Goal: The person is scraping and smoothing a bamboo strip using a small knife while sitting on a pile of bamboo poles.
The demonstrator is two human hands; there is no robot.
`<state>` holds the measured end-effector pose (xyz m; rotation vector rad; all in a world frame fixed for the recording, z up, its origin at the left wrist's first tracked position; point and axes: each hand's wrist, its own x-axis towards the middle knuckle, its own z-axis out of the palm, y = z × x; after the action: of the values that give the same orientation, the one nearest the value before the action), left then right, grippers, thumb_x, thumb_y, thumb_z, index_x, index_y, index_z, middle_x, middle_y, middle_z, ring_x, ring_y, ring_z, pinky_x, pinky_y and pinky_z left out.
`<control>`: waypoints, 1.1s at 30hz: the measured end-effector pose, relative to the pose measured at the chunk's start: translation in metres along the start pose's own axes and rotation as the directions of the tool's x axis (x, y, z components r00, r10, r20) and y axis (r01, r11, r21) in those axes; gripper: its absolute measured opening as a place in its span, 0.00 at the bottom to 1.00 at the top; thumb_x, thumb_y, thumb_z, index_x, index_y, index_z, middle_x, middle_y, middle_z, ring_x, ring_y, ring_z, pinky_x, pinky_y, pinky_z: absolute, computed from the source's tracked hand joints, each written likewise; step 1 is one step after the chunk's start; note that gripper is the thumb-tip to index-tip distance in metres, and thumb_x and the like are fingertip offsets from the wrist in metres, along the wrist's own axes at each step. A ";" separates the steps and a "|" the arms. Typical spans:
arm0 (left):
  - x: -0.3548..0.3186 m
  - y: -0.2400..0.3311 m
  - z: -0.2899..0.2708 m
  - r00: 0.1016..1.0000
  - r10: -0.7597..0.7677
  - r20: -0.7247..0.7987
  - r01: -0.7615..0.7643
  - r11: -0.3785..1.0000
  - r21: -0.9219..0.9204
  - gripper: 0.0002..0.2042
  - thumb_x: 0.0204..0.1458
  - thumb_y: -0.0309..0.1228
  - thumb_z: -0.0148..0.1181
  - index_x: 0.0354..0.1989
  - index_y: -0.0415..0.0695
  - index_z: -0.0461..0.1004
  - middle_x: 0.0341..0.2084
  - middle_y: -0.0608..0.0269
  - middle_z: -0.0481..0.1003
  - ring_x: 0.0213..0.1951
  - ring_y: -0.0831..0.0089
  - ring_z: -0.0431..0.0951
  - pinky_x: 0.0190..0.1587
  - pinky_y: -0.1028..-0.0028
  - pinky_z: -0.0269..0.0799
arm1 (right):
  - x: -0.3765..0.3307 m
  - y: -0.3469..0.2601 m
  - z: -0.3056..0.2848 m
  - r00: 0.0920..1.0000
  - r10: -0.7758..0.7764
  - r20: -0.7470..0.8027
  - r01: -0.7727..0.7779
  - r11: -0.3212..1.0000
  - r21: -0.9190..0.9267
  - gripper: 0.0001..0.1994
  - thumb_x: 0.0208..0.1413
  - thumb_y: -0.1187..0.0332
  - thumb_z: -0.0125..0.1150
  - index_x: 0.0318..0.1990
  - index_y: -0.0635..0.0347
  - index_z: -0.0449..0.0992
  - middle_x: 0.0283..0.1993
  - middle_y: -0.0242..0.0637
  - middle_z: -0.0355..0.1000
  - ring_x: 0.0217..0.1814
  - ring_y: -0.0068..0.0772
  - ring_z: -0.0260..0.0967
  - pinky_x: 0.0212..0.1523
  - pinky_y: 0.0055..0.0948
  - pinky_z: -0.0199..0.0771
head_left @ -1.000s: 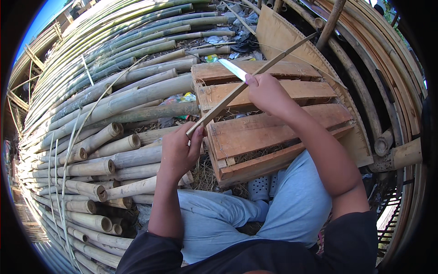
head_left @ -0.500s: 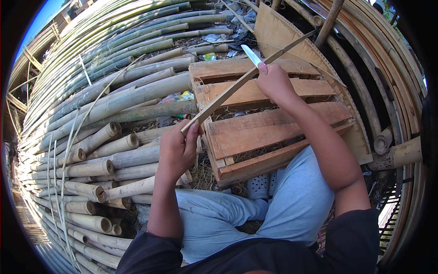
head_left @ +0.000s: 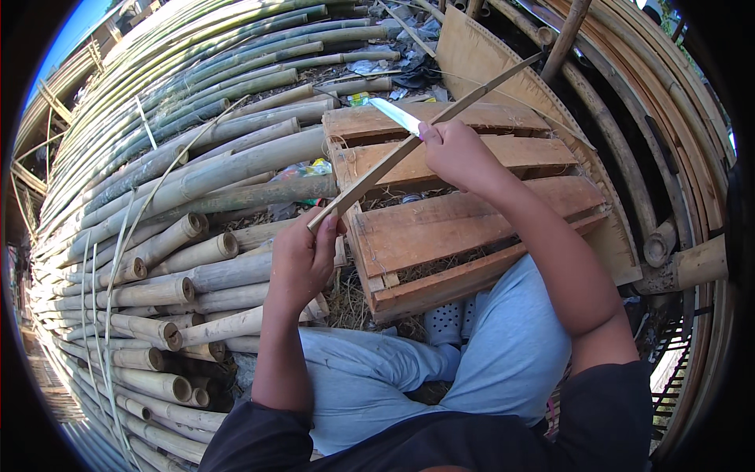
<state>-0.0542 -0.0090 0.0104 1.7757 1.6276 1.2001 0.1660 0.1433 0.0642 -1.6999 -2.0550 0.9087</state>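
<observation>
A long, flat bamboo strip [head_left: 376,171] slants up and to the right in front of me, over a wooden slatted crate [head_left: 440,224]. Its near end is gripped in my left hand [head_left: 303,256], fingers wrapped round it and thumb along it. My right hand [head_left: 460,157] is closed on the handle of a knife [head_left: 395,116], partway up the strip. The bright blade points up and to the left, across the strip. Most of the handle is hidden by my fingers.
Many cut bamboo poles [head_left: 236,165] lie stacked on the left. Thin split strips [head_left: 102,330] lean over them. A curved woven-edged board [head_left: 503,71] stands behind the crate, with long timber [head_left: 668,94] to the right. Plastic litter [head_left: 370,67] lies beyond the crate.
My right hand has slid down the strip toward my left hand, and the knife blade has swung further left. My left hand has shifted only slightly left.
</observation>
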 end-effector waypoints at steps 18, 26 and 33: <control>0.000 -0.001 -0.005 0.998 -0.041 0.053 0.039 0.998 0.042 0.11 0.65 0.32 0.50 0.34 0.41 0.76 0.22 0.49 0.74 0.26 0.49 0.76 0.32 0.60 0.70 | -0.038 -0.039 0.013 0.971 -0.125 0.205 0.129 0.992 -0.007 0.24 0.70 0.55 0.45 0.40 0.69 0.79 0.25 0.51 0.74 0.29 0.47 0.74 0.37 0.43 0.71; 0.000 0.007 -0.001 0.997 -0.059 0.059 0.058 0.998 0.005 0.11 0.65 0.32 0.51 0.34 0.41 0.76 0.22 0.48 0.74 0.27 0.48 0.76 0.32 0.60 0.70 | 0.013 0.011 -0.025 0.962 0.210 -0.173 -0.215 0.977 -0.012 0.25 0.71 0.52 0.40 0.41 0.68 0.77 0.23 0.46 0.74 0.14 0.40 0.69 0.17 0.37 0.69; 0.000 0.005 -0.006 0.992 -0.093 0.086 0.090 0.995 0.040 0.12 0.66 0.33 0.50 0.35 0.40 0.76 0.23 0.47 0.75 0.28 0.46 0.77 0.32 0.58 0.70 | -0.063 -0.054 0.028 0.968 -0.127 0.215 0.119 0.992 0.047 0.23 0.70 0.58 0.44 0.37 0.71 0.79 0.27 0.59 0.75 0.34 0.61 0.75 0.43 0.49 0.72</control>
<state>-0.0561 -0.0110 0.0175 1.7297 1.6706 1.0440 0.1227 0.0705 0.0876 -1.4935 -2.2420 1.1248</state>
